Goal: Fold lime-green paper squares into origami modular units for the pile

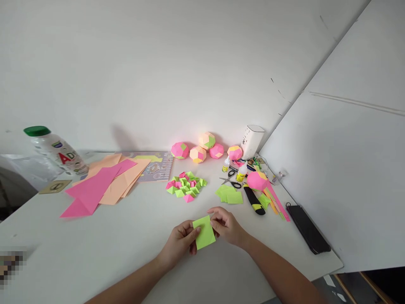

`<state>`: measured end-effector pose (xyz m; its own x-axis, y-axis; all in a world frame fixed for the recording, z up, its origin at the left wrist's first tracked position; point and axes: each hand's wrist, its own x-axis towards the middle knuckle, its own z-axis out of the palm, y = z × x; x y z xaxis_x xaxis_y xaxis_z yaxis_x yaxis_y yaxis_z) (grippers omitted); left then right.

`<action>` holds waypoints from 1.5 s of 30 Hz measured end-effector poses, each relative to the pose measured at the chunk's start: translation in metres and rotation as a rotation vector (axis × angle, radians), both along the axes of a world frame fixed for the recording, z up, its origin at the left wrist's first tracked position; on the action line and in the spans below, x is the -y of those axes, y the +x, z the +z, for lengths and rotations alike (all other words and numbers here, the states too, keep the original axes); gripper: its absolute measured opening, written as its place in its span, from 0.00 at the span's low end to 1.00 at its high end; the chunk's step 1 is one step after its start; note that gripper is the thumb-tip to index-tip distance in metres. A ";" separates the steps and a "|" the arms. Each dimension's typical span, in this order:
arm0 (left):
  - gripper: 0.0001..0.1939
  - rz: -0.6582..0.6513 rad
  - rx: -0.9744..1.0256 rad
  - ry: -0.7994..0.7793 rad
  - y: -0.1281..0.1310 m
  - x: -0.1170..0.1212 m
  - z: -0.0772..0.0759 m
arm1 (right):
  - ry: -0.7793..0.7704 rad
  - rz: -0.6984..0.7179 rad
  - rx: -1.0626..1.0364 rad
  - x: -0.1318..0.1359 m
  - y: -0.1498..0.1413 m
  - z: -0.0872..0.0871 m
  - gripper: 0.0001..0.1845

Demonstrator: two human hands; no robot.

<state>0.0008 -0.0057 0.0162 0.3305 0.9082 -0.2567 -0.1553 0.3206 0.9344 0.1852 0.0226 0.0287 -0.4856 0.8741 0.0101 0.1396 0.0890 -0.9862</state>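
Note:
A green paper square (205,234) is held up over the front of the table. My left hand (180,244) pinches its left edge, thumb on top and fingers behind. At its upper right edge is my right hand (228,226), thumb and fingers closed at the paper's side with the index finger bent above. Just beyond my hands lie a pile of folded green and pink paper pieces (185,185) and a small stack of green paper squares (230,195).
Several paper balls (198,154) stand along the wall. To the right are scissors (232,180), glue bottles (241,172), a utility knife (254,199) and a black phone (308,228). Pink and peach sheets (98,185) and a white bottle (60,150) occupy the left.

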 end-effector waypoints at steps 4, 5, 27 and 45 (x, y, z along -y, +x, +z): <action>0.19 0.008 0.020 0.003 0.001 0.000 0.005 | 0.203 0.081 0.082 0.000 0.004 0.001 0.13; 0.19 0.016 0.025 0.002 0.001 0.000 0.006 | 0.257 0.114 0.097 0.000 0.004 0.000 0.13; 0.20 -0.093 0.051 0.092 0.000 0.000 0.002 | -0.145 -0.121 -0.094 0.008 -0.016 -0.008 0.19; 0.16 -0.019 0.047 0.025 -0.001 -0.003 -0.001 | -0.217 0.045 -0.040 -0.002 -0.010 -0.015 0.17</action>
